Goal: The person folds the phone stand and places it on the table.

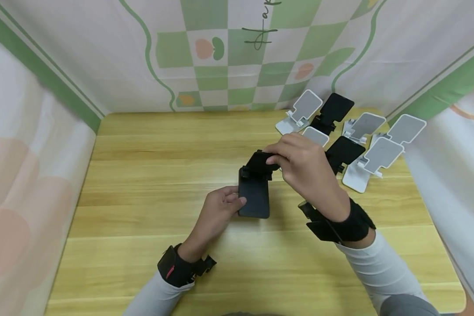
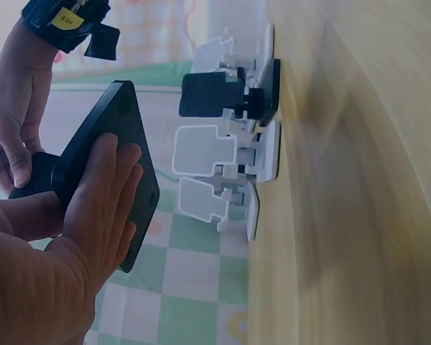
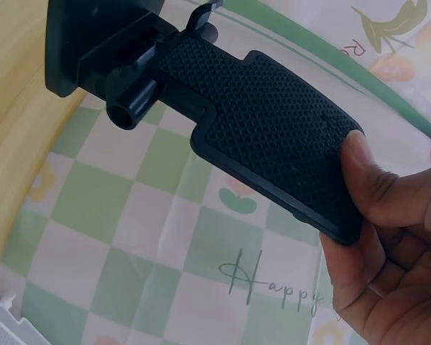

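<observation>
A black folding phone stand (image 1: pixel 254 199) is held over the middle of the wooden table, its hinged back plate raised from the flat base. My left hand (image 1: pixel 219 206) grips the base at its left edge, thumb on top and fingers spread beneath, as the left wrist view shows. With thumb and fingers, my right hand (image 1: pixel 304 162) pinches the far end of the back plate (image 3: pixel 273 136). That plate has a textured face and a notched neck at the hinge (image 3: pixel 133 97).
Several white and black phone stands, among them a white one (image 1: pixel 383 156) and a black one (image 1: pixel 337 107), stand close together at the table's back right, beside and beyond my right hand. A printed cloth (image 1: pixel 209 79) hangs behind the wooden table (image 1: pixel 142 184).
</observation>
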{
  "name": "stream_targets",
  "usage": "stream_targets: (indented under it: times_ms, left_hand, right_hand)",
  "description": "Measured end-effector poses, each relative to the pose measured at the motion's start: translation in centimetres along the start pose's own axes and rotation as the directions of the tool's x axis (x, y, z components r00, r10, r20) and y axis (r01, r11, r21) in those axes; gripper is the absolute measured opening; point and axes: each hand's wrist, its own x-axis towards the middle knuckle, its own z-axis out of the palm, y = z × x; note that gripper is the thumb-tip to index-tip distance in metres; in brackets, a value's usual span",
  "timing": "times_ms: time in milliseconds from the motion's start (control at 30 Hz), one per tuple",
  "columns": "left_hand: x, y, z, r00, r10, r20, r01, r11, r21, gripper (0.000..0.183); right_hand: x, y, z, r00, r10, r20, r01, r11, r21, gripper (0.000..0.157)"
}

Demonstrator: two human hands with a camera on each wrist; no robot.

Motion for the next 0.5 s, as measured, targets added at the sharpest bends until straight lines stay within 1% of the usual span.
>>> stream_targets:
  times_ms: [100, 133, 200, 267, 333, 400, 433, 467, 500]
  left_hand:
    - [-0.1, 0.0, -0.1, 0.999, 0.023, -0.026, -0.022, 1.000, 0.015, 0.043]
    - [-0.1, 0.0, -0.2, 0.999, 0.022, -0.026, -0.022, 1.000, 0.012, 0.043]
    - [-0.2, 0.1, -0.4, 0.999, 0.018, -0.027, -0.018, 1.000, 0.003, 0.044]
    - [-0.3, 0.1, -0.5, 1.000, 0.009, -0.013, -0.009, 1.000, -0.010, 0.045]
    - [-0.5, 0.3, -0.7, 1.000, -0.015, 0.008, 0.015, 0.999, -0.039, 0.046]
    - [-0.8, 0.5, -0.8, 0.999, -0.030, 0.033, 0.032, 0.997, -0.074, 0.046]
    - [-0.9, 0.6, -0.9, 0.998, -0.031, 0.052, 0.036, 0.995, -0.095, 0.046]
    - [-1.0, 0.8, -0.9, 0.997, -0.033, 0.067, 0.041, 0.992, -0.119, 0.046]
    - [-1.1, 0.9, -0.9, 0.996, -0.030, 0.078, 0.041, 0.990, -0.136, 0.045]
  right_hand:
    - [-0.1, 0.0, 0.1, 0.999, -0.009, -0.031, 0.011, 0.999, 0.041, 0.013]
    - [-0.1, 0.2, 0.2, 0.999, -0.013, -0.045, 0.016, 0.998, 0.060, 0.018]
    - [-0.3, 0.6, 0.4, 0.998, -0.017, -0.062, 0.023, 0.994, 0.106, 0.031]
    - [-0.5, 1.3, 0.8, 0.999, -0.001, -0.054, 0.012, 0.979, 0.202, 0.050]
    - [-0.7, 2.0, 1.3, 1.000, 0.022, -0.007, -0.019, 0.951, 0.308, 0.068]
    - [-1.0, 2.5, 2.0, 0.996, 0.055, 0.063, -0.076, 0.908, 0.412, 0.076]
    - [-1.2, 2.7, 2.3, 0.992, 0.072, 0.099, -0.110, 0.879, 0.464, 0.077]
    - [-1.4, 2.8, 2.6, 0.988, 0.087, 0.125, -0.138, 0.861, 0.489, 0.074]
    - [-1.6, 2.8, 2.9, 0.984, 0.100, 0.144, -0.160, 0.853, 0.496, 0.068]
